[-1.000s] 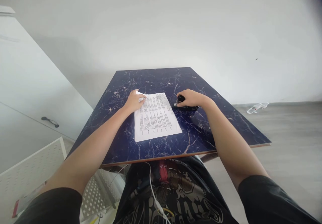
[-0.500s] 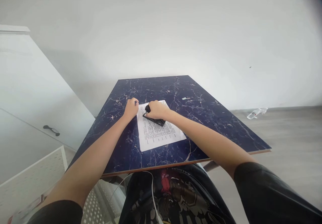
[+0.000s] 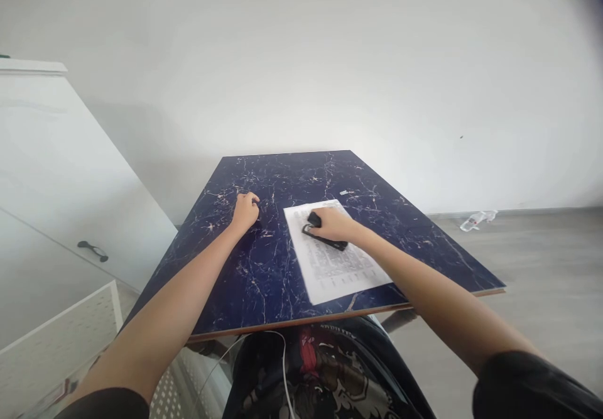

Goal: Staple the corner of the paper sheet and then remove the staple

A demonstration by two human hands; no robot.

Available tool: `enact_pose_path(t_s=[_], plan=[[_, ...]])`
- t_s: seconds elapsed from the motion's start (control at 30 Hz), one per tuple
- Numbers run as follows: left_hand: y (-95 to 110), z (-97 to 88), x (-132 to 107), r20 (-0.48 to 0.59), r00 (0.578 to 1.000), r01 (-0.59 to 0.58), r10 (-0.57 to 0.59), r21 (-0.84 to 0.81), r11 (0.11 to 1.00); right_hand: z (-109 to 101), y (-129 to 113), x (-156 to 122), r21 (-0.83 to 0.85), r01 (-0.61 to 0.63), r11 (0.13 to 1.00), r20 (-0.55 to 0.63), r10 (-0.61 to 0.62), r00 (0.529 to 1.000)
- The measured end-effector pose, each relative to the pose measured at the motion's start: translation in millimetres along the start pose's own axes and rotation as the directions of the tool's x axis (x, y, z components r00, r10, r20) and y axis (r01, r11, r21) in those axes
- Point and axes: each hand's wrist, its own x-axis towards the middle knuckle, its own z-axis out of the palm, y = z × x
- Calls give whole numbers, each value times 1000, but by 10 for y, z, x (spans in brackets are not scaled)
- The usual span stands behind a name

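My right hand (image 3: 330, 223) is wrapped around a black stapler (image 3: 337, 244), pressing it down on the printed paper sheets (image 3: 346, 281). The sheets lie at a slant on the dark blue marbled table (image 3: 268, 274), and their print is blurred. Left of the paper, apart from it, my left hand (image 3: 245, 210) rests on the tabletop. Its fingers are curled in, and nothing shows between them.
A small pale piece (image 3: 345, 192) lies on the table beyond the paper. To the left stands a white cabinet (image 3: 56, 174) with a dark handle. Clear plastic (image 3: 478, 220) lies on the floor by the wall. A white cable (image 3: 284, 369) crosses my lap.
My right hand, the stapler and the sheets have slid together to the right and toward me. The paper has come away from my left hand, which stays about where it was.
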Motion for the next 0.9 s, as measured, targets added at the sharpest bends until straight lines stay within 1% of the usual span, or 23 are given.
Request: enact_pose_path(t_s=[0.07,0.13,0.2,0.23,0.27,0.33,0.37,0.4,0.43,0.47,0.5,0.53,0.57,0.6,0.63,0.7,0.73,0.83,0.9], plan=[[-13,2,-4,9,1000,11,-11,3,1000,-122,332,-191,13,-93,996,8,93,996],[-28,10,-10,15,1000,14,-14,5,1000,-237,632,-353,24,-176,984,-13,176,984],[-39,24,-14,16,1000,13,-13,10,1000,-326,852,-475,70,-259,963,-15,261,965],[-42,30,-15,16,1000,12,-12,12,1000,-362,931,-517,97,-282,954,-5,284,959],[-43,35,-12,15,1000,11,-11,14,1000,-395,995,-543,126,-292,948,19,292,956],[-48,32,5,12,1000,11,-11,15,1000,-459,1113,-546,199,-276,940,76,266,961],[-55,22,21,10,1000,14,-14,15,1000,-493,1178,-522,253,-261,932,74,251,965],[-67,4,41,5,1000,18,-18,13,1000,-527,1251,-483,311,-251,917,36,253,967],[-85,-22,64,-1,1000,22,-22,9,1000,-558,1331,-430,359,-246,901,-39,278,960],[-111,-54,89,-11,1000,25,-25,3,1000,-581,1412,-368,381,-235,894,-147,310,939],[-143,-90,114,-22,999,30,-30,-4,1000,-595,1487,-300,371,-216,903,-260,324,909],[-181,-128,137,-33,999,42,-42,-10,999,-595,1549,-230,326,-194,925,-347,308,886],[-222,-164,158,-46,997,61,-62,-17,998,-581,1592,-164,257,-170,951,-392,263,882],[-263,-197,177,-57,995,86,-87,-26,996,-554,1613,-105,183,-141,973,-391,204,897],[-302,-223,193,-68,991,112,-115,-36,993,-517,1613,-53,125,-108,986,-355,146,923],[-366,-257,220,-87,985,145,-150,-63,987,-428,1567,23,70,-60,996,-239,75,968],[-390,-266,233,-93,984,142,-149,-78,987,-383,1536,51,58,-46,997,-186,56,981],[-446,-281,273,-98,987,113,-126,-123,986,-270,1493,114,1,8,1000,-53,-8,999],[-489,-300,299,-100,984,127,-146,-178,976,-209,1530,159,-57,44,997,7,-44,999]])
